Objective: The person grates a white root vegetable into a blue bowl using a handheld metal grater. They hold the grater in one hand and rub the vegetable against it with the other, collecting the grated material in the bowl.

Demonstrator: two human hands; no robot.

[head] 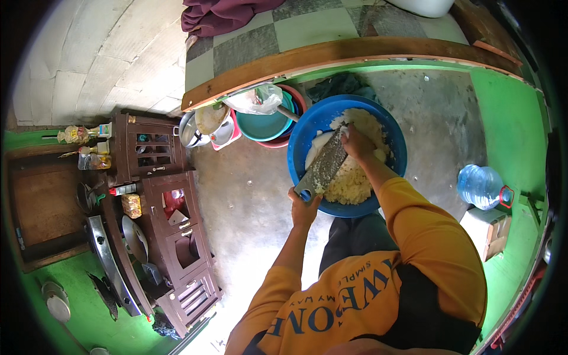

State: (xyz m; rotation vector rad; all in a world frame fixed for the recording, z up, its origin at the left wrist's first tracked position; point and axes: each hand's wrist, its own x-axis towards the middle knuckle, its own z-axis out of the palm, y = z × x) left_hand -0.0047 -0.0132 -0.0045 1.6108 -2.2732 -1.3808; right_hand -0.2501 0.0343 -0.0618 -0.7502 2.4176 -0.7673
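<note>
A flat metal grater (pixel 327 164) slants across a blue plastic basin (pixel 295 177), its face flecked with white shreds. My left hand (pixel 304 209) grips the grater's lower end, beside the hole in its handle. Near the upper end, my right hand (pixel 358 143) is closed around a small white piece (pixel 344 130) pressed to the grater; the fingers hide most of it. Grated pale food (pixel 350 179) is heaped in the basin on both sides of my right forearm. Larger smooth white chunks (pixel 317 145) lie left of the grater, partly beneath it.
Nested plastic basins (pixel 262 124) and metal pots (pixel 194 128) stand beyond the basin to the left. A brown wooden cabinet (pixel 177 213) lines the left side. On the right, a large water bottle (pixel 481 186) rests by a cardboard box (pixel 486 230). A tiled counter (pixel 315 29) crosses the top.
</note>
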